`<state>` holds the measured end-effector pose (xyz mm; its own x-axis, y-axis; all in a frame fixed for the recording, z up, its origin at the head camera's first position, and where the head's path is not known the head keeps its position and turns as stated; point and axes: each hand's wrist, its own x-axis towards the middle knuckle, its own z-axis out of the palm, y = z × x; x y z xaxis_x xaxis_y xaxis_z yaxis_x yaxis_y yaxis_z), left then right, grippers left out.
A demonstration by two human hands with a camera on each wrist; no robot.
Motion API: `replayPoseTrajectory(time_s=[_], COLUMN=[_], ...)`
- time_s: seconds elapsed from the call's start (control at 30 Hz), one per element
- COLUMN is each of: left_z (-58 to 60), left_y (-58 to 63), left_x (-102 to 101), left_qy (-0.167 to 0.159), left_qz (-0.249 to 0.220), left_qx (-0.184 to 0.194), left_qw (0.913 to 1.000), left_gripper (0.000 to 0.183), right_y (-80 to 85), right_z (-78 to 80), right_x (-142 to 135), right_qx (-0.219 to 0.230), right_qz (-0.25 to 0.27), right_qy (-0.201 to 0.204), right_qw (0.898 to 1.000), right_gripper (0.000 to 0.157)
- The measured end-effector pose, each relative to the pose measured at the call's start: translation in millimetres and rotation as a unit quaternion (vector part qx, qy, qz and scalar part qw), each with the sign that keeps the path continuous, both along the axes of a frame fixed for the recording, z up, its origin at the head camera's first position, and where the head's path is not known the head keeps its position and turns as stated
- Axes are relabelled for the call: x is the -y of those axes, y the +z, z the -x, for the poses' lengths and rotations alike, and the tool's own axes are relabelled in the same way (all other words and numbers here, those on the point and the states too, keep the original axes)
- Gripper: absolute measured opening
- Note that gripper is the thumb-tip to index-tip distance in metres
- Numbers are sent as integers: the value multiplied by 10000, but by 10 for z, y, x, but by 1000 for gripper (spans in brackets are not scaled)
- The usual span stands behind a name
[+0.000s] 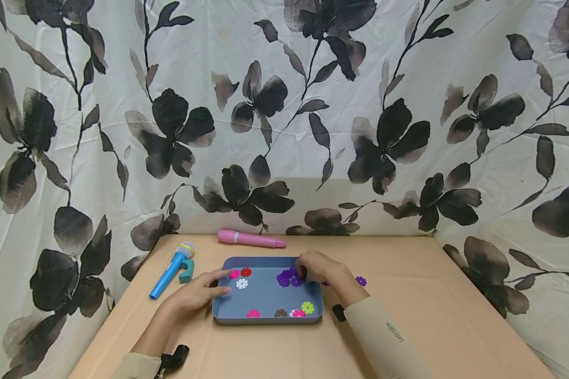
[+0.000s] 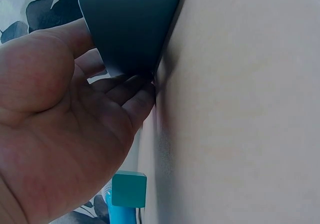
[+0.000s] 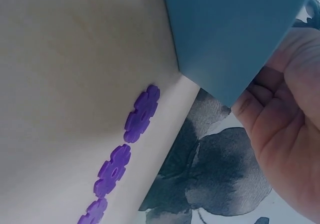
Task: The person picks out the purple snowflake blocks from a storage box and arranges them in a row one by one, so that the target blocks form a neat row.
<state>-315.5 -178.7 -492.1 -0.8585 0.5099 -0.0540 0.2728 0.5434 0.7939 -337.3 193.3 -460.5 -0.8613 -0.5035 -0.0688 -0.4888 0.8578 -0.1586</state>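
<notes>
My left hand [image 1: 195, 290] grips the left side of a blue-grey tray [image 1: 261, 320], two digits over the rim and the other fingers against its outer wall [image 2: 130, 28]. At the tray's upper right, my right hand [image 1: 316, 267] reaches in with bent fingers beside a cluster of purple flower-shaped pieces [image 1: 284, 280]; the tray wall [image 3: 230, 38] hides its fingertips in the right wrist view, so I cannot tell if it holds one. Red [image 1: 246, 272], white [image 1: 242, 283], pink [image 1: 253, 313], brown [image 1: 281, 313] and green [image 1: 307, 307] flower pieces also lie inside.
More purple flower pieces [image 3: 142, 115] lie in a row on the table right of the tray, partly behind my right forearm. A blue toy microphone [image 1: 168, 273] and a teal block [image 1: 187, 271] lie at left. A pink microphone [image 1: 251, 239] lies behind the tray, near the floral curtain [image 1: 313, 131].
</notes>
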Motion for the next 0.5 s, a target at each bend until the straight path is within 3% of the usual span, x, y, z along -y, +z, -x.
replayPoseTrajectory(time_s=[0.5], left_z=[0], left_y=[-10], left_x=[6], left_qy=[12], left_qz=[-3], left_qx=[-31], left_qw=[10000], left_gripper=[61], right_y=[-34], right_z=[-9], right_x=[-50], right_qx=[120], right_qz=[364], right_qy=[456], right_qw=[9982], right_gripper=[17])
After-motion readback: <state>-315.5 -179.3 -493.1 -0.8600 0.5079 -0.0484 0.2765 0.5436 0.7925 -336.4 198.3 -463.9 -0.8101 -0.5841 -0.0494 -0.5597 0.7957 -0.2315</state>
